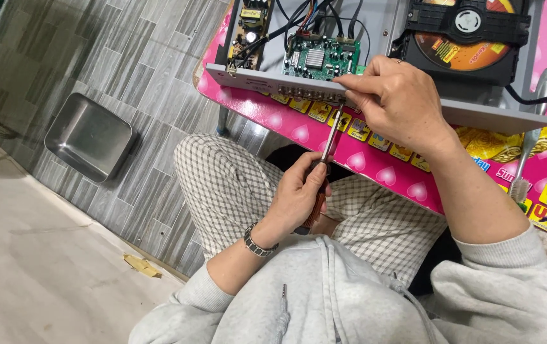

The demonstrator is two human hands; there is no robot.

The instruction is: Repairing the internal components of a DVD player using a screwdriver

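Hands: left hand (299, 194) closed on screwdriver (325, 159), shaft axis running toward 12 o'clock into player chassis (273, 83) rear panel at the counter (375, 169) edge; right hand (397, 99) clamps that panel, nearer.

Person seen from above: pale grey hooded sweatshirt (324, 299) with drawstrings and ribbed cuffs pushed up the forearms, light checked trousers (235, 185) in grey and off-white, a metal-link wristwatch (257, 244) on the left wrist, and a thin ring (399, 61) on the right hand.
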